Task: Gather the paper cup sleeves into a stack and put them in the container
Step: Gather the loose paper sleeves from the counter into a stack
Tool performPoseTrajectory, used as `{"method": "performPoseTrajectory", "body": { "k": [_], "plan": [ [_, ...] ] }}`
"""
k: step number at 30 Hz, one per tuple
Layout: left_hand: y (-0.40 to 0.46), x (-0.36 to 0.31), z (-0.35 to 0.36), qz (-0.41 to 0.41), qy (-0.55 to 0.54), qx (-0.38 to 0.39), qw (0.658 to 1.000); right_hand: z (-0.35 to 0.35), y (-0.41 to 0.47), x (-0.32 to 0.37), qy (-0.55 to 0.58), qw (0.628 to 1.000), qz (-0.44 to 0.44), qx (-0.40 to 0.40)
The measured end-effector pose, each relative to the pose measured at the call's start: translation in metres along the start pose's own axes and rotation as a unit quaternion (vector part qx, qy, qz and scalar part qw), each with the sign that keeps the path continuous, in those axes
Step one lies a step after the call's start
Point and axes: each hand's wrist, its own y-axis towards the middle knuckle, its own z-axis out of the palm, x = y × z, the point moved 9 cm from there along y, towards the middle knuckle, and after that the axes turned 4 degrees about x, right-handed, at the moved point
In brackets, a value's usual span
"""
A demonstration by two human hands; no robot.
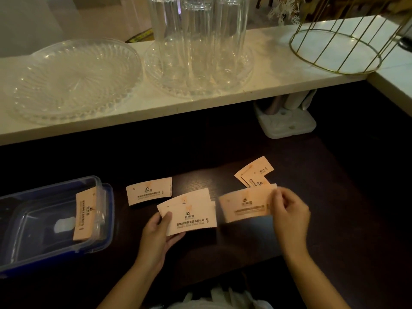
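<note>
On the dark table (pixel 223 253), just in front of the person, the paper cup sleeves are half gathered. The left hand (pixel 159 230) grips a small stack of sleeves (pixel 191 214) by its left end, thumb on top and fingers under. The right hand (pixel 289 211) pinches the right edge of another sleeve (pixel 244 206) between thumb and fingers; this one is blurred, so I think it is being carried toward the stack, but I cannot be sure. One flat sleeve (pixel 148 190) lies just behind the stack, and a pair of sleeves (pixel 255 172) lies behind the right hand, overlapping each other. One more sleeve (pixel 85 215) leans inside the clear container (pixel 104 219) with the blue rim, at the left and well apart from the hands.

So the step in hand is the gathering — not yet the putting away. The next move should lay the pinched sleeve squarely on the stack with edges aligned, then collect the loose ones. Farther off, a white shelf (pixel 267 52) carries glass plates (pixel 73 81) and tall glasses (pixel 196 41).
</note>
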Motion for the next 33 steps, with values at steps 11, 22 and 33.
{"method": "performPoseTrajectory", "body": {
  "k": [11,22,33],
  "plan": [
    [-0.009,-0.005,0.038,0.009,-0.008,0.027,1.0,0.101,-0.06,-0.025,0.171,0.953,0.199,0.148],
    [-0.003,0.005,0.014,-0.022,0.067,0.034,0.997,0.077,-0.001,-0.051,0.007,0.976,0.105,0.19],
    [0.008,0.001,0.013,0.001,0.022,0.017,1.0,0.039,0.069,-0.092,-0.405,0.904,0.022,0.133]
  ]
}}
